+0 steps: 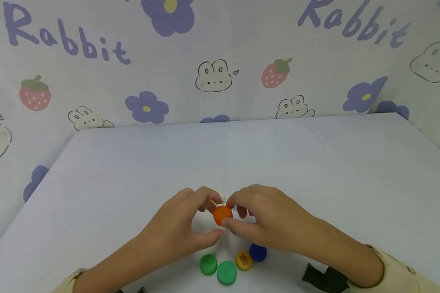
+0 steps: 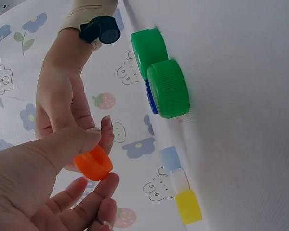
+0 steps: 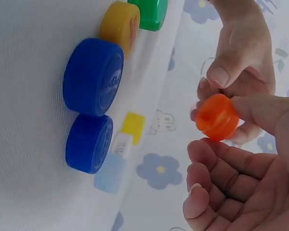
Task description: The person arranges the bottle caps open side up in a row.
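An orange bottle cap is held in the air between the two hands. My right hand pinches it between thumb and index finger; the other fingers are bent beside it. My left hand is at the cap's left side, its index fingertip at the rim and its thumb apart below. In the right wrist view the cap is tilted, with its hollow side partly showing. Near me on the table are a green cap, a second green cap, a yellow cap and a blue cap.
Another blue cap shows in the right wrist view. Beyond the hands, light blue, white and yellow caps form a row, mostly hidden in the head view. A patterned cloth hangs behind the white table.
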A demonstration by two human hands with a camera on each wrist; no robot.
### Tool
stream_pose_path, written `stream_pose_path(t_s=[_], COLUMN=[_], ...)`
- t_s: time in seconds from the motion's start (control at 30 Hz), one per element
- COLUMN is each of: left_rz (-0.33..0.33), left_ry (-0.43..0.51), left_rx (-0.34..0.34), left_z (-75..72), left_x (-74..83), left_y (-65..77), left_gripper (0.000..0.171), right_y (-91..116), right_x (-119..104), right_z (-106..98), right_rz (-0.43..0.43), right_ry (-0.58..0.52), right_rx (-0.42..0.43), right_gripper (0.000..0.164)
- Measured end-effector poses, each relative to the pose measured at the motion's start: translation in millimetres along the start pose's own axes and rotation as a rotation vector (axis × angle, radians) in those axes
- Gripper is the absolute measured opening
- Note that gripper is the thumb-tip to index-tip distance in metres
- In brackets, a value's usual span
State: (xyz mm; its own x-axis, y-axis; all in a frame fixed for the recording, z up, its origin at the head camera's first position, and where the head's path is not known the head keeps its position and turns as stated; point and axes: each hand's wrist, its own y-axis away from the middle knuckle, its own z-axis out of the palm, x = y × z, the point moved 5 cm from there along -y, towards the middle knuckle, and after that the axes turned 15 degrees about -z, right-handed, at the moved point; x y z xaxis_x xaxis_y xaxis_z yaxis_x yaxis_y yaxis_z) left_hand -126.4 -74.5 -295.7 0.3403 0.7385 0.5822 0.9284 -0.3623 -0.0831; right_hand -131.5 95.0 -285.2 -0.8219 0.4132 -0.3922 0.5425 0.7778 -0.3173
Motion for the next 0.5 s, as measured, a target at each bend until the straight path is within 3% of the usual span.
stream_pose_path(t_s=[0.27,0.37,0.5], left_rz=[0.041,0.069,0.093], left_ry=[-0.035,-0.055,-0.052], left_rx=[0.108,0.171,0.193], left_z=[-2.6,-4.7,-3.9], left_x=[3.7,3.9,3.9], left_y=[2.1,2.0,1.0], left_gripper=[0.045,0.047,0.047], right_y=[-1.8,-3.1,-2.5], right_x=[3.1,5.8,10.7], right_z=[-0.4,1.3,5.0], right_rz=[0.038,0.057,0.111], right_ry=[-0.076,-0.149,-0.295], right_rx=[0.016,0.006,-0.022], right_gripper=[0.024,0.028,0.033])
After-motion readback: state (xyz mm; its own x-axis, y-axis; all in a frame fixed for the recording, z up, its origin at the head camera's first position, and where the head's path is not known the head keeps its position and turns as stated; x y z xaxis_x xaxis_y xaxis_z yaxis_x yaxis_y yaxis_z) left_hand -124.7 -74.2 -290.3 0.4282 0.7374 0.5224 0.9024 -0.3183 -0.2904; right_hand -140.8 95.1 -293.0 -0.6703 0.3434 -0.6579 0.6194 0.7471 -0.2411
